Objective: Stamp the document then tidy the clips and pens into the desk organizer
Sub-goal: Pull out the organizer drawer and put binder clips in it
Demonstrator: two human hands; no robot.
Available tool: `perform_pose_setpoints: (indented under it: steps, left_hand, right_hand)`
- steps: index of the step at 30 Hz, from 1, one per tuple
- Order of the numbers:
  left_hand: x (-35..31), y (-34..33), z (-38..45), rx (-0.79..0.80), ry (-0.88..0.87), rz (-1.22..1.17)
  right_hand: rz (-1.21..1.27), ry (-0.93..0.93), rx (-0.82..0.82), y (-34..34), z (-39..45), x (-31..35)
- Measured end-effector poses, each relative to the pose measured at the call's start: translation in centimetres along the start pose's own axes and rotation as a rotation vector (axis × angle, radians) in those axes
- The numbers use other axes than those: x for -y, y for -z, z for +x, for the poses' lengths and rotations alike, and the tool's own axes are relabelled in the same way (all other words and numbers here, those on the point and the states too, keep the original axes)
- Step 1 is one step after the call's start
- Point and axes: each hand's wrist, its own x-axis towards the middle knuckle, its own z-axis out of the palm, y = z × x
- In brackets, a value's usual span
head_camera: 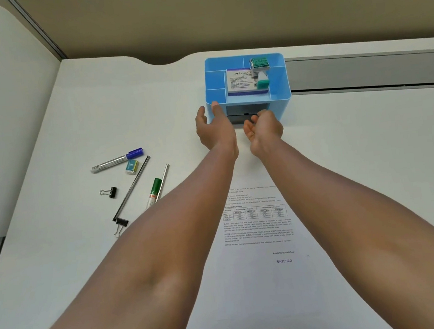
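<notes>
At the far end of the white desk point(341, 153), the left hand point(214, 128) rests with straight fingers against the blue plastic desk organizer's point(279, 80) front left corner, while the right hand point(264, 127), fingers loosely curled and holding nothing, hovers before its front opening. Well apart, pens and black binder clips point(112, 192) lie leftward; the stamped paper document point(258, 223) lies beneath both forearms.

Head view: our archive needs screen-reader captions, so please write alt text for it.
Both hands, left hand open and right hand loosely curled, reach the front of a blue plastic desk organizer on a white desk. A printed paper document stamped ENTERED lies below; pens and black binder clips lie scattered left.
</notes>
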Motion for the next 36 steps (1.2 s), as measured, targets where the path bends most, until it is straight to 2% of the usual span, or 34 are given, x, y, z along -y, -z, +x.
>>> perform_pose_setpoints:
  steps: [7,18,26,36]
  left_hand:
    - [-0.5,-0.1,1.5,0.005,-0.029,0.069]
    - [-0.7,0.1,2.6,0.053,0.014,0.096]
    - [-1.0,0.7,2.9,0.111,0.062,0.146]
    - [-1.0,1.8,2.9,0.128,0.080,0.154]
  right_hand:
    - [-0.014,-0.098,0.118,-0.6,-0.5,-0.8]
    - [0.132,-0.222,0.211,-0.2,-1.0,-0.9]
    - [0.123,-0.179,0.062,0.5,-2.2,-2.7]
    - [0.131,-0.162,0.020,1.3,-3.0,-4.5]
